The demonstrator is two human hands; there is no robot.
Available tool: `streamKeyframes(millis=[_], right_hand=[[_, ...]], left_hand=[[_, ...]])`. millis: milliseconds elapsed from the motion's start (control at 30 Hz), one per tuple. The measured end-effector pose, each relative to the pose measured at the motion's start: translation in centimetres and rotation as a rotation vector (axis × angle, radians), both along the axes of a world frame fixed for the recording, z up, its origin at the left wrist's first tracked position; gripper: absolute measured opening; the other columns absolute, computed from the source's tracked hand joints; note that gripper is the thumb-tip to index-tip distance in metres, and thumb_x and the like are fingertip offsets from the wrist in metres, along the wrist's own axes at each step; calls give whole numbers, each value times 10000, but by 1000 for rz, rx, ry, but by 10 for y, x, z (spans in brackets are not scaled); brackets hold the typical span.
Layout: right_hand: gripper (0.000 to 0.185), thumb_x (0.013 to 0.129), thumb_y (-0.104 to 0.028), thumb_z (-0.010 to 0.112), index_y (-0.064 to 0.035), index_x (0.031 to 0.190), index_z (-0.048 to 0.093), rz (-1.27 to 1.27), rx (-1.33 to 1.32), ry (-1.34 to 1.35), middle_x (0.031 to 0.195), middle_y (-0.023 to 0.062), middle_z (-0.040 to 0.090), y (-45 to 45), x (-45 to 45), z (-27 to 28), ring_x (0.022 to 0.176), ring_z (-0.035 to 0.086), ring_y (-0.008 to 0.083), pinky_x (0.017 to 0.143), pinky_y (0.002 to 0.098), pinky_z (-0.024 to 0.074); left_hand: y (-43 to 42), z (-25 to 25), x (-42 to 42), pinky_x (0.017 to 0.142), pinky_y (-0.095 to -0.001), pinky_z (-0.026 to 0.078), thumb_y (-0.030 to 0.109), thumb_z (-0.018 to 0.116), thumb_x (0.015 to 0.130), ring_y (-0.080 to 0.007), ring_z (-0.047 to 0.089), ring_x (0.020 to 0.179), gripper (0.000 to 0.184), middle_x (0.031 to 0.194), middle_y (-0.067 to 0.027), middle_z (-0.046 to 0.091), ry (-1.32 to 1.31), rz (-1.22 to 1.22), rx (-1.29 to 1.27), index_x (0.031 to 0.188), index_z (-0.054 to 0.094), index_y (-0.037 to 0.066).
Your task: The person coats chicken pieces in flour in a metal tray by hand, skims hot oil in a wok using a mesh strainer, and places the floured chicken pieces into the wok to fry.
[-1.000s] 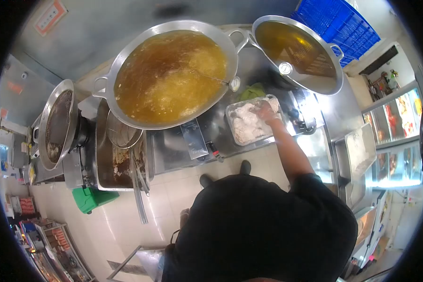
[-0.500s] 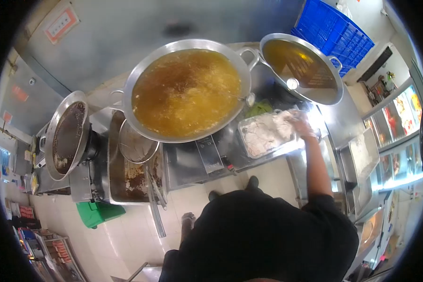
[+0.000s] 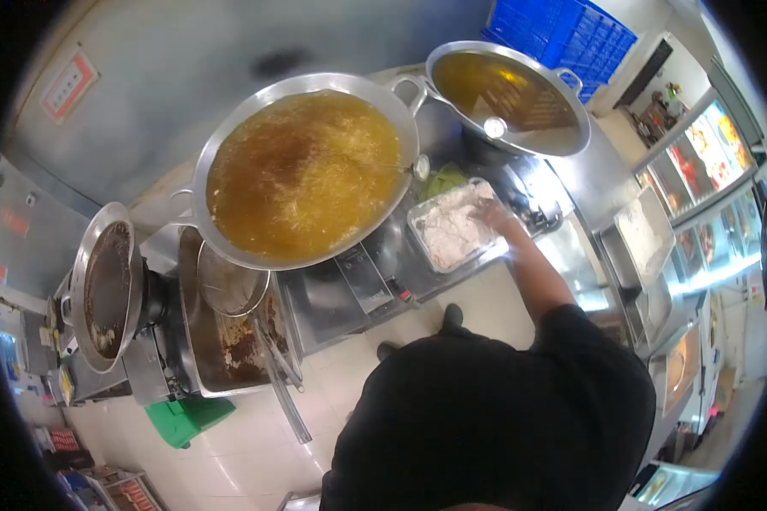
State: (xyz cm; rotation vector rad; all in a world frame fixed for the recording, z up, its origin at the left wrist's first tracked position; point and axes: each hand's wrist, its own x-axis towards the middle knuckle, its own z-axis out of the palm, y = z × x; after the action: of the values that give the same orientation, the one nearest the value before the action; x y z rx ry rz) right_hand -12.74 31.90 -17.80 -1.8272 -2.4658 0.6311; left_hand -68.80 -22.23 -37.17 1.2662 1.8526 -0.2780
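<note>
My right hand [image 3: 493,216] reaches into the right end of a metal tray [image 3: 439,266] filled with white, flour-coated pieces [image 3: 452,228]. Its fingers are dusted white and blend with the coating, so whether they hold a piece is unclear. Just behind the tray lies something green and leaf-like [image 3: 443,182]. Left of the tray, a large two-handled pan [image 3: 302,175] holds bubbling golden oil, with a dial thermometer [image 3: 422,167] at its rim. My left hand is hidden behind my body.
A second oil pan [image 3: 511,102] stands at the back right, near blue crates [image 3: 562,38]. To the left are a dark-liquid pan [image 3: 111,285] and a strainer [image 3: 234,285] over a stained metal basin [image 3: 239,341]. A green bin [image 3: 187,419] sits on the floor.
The view has turned, shifting the counter leftward. My right hand has moved from the tray's right edge further in over the coated pieces. My left hand has gone out of sight.
</note>
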Motion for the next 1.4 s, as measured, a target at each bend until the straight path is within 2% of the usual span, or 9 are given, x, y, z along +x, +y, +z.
streamKeyframes(millis=[233,333,433,567,833,1067,1267,1300,1400], right_hand=[[610,940,-540,525,-117,1380,527,-52,5,26,1438,170,485,-28,-30,56,1296,492,306,1088,389,381],[617,919,-521,582,-73,1341,548,-314,22,252,1402,169,514,-14,1,-7,1241,538,315,1073,379,399],[664,868,-549,647,-58,1308,568,-453,-163,1030,1378,151,538,-23,7,-28,1227,546,294,1062,368,410],[642,847,-500,704,-14,1251,586,-416,60,704,1329,165,556,-10,19,-55,1185,567,276,1036,363,433],[598,728,-433,823,13,1065,610,-326,310,168,1067,200,620,-78,-61,187,1015,608,359,883,427,496],[543,786,-203,757,11,1241,552,-13,172,439,1214,192,603,-81,-113,364,1170,555,325,1009,447,439],[689,870,-508,656,34,1272,516,356,523,49,1225,251,552,-12,-223,418,1190,512,377,1057,460,387],[461,861,-448,668,-111,1175,654,395,394,123,1225,202,571,-10,-262,430,1216,493,349,1057,483,381],[435,885,-337,677,-45,1202,621,549,339,46,1147,202,622,14,-370,418,1052,608,316,981,433,469]], left_hand=[[10,0,-9,801,-439,558,389,596,820,-326,698,940,323,945,-168,716,-5,12,17,879,752,112],[17,2,-11,796,-439,558,392,596,820,-327,698,933,324,938,-167,717,-1,13,27,873,752,113],[21,3,-14,791,-439,558,395,596,820,-329,699,926,326,930,-167,718,9,9,37,866,752,113],[29,4,-17,785,-440,558,399,596,820,-331,700,916,328,921,-166,719,23,8,57,857,752,113],[18,2,-15,774,-437,559,404,595,822,-331,702,902,328,906,-162,721,20,37,70,848,752,118],[-9,9,-7,765,-424,562,400,594,830,-322,703,903,317,906,-154,723,-20,94,46,865,755,130],[-10,15,-7,758,-413,565,396,593,836,-313,705,904,307,905,-148,725,-17,-40,37,880,758,141],[-7,17,-7,757,-411,565,396,592,837,-312,705,904,306,905,-147,725,-10,-113,40,882,759,143],[7,26,-6,753,-406,566,394,592,840,-308,705,905,302,905,-143,726,42,-221,106,890,760,148]])
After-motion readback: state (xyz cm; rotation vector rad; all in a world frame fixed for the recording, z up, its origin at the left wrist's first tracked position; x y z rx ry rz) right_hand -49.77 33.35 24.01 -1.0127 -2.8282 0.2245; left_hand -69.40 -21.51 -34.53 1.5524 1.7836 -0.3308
